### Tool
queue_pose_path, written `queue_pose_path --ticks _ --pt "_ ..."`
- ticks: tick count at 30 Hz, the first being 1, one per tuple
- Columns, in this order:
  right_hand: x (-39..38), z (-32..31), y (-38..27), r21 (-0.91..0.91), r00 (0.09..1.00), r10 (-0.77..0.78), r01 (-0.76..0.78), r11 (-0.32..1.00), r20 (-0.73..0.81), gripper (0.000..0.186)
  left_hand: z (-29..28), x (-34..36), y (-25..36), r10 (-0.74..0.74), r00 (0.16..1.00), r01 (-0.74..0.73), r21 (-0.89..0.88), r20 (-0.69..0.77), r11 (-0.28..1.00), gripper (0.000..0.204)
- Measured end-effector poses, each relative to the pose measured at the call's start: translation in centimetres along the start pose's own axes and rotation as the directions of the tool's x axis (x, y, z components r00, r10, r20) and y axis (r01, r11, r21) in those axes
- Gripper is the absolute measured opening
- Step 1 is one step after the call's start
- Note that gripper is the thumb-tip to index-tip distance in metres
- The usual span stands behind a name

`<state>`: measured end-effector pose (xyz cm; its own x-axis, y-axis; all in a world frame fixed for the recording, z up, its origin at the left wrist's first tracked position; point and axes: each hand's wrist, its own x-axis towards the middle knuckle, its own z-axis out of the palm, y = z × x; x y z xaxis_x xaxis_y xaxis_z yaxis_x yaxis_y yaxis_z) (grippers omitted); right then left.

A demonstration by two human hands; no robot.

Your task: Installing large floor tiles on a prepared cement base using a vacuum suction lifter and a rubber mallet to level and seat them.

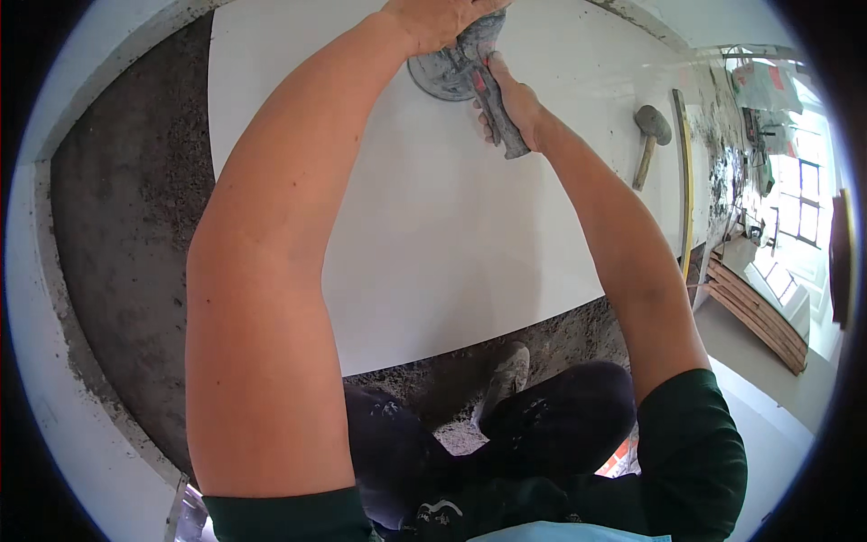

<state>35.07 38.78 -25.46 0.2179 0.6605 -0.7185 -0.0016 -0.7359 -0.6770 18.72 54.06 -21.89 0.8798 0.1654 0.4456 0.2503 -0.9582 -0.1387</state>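
Note:
A large white tile [433, 226] lies before me with a grey, dust-smeared suction-cup tool [438, 77] on its far part, a red piece on its handle. My right hand [515, 104] grips the tool’s handle, thumb on top and fingers curled around it. My left hand [433, 20] is on the tool’s upper part at the top edge of the view; its fingertips are partly cut off.
A rubber mallet [650, 131] and a long yellow level [684, 190] lie at right. Dark mortar [117, 244] borders the tile at left and near my crouched legs. Pale walls [36, 316] edge the floor. Stacked boards [745, 307], bags [763, 90] and a bright window stand farther right.

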Motion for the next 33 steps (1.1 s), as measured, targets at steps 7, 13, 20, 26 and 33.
queue_pose_path --ticks 7,13,20,26,33 --pt "0.6 -0.2 0.5 0.007 1.000 -0.018 0.018 1.000 0.015 0.089 2.0 0.3 -0.4 -0.032 0.998 0.033 -0.026 0.047 0.999 0.069" --pt "0.6 -1.4 0.6 0.008 0.998 0.056 -0.056 0.998 0.015 0.087 -0.5 0.3 1.1 -0.063 0.995 0.068 -0.056 0.071 0.996 0.065" --pt "0.4 -0.3 0.4 0.040 0.998 -0.006 0.004 0.999 0.057 0.085 1.7 0.3 -0.1 -0.065 0.997 0.067 -0.029 0.042 0.997 0.058" --pt "0.4 -0.2 0.1 0.025 0.998 0.008 -0.009 1.000 0.064 0.086 1.2 0.4 -0.3 -0.055 0.996 0.057 -0.025 0.070 0.998 0.066" --pt "0.2 -0.2 0.0 0.006 0.999 0.030 -0.030 1.000 0.020 0.089 -2.0 0.6 0.8 -0.100 0.949 0.116 -0.038 0.299 0.993 0.110"
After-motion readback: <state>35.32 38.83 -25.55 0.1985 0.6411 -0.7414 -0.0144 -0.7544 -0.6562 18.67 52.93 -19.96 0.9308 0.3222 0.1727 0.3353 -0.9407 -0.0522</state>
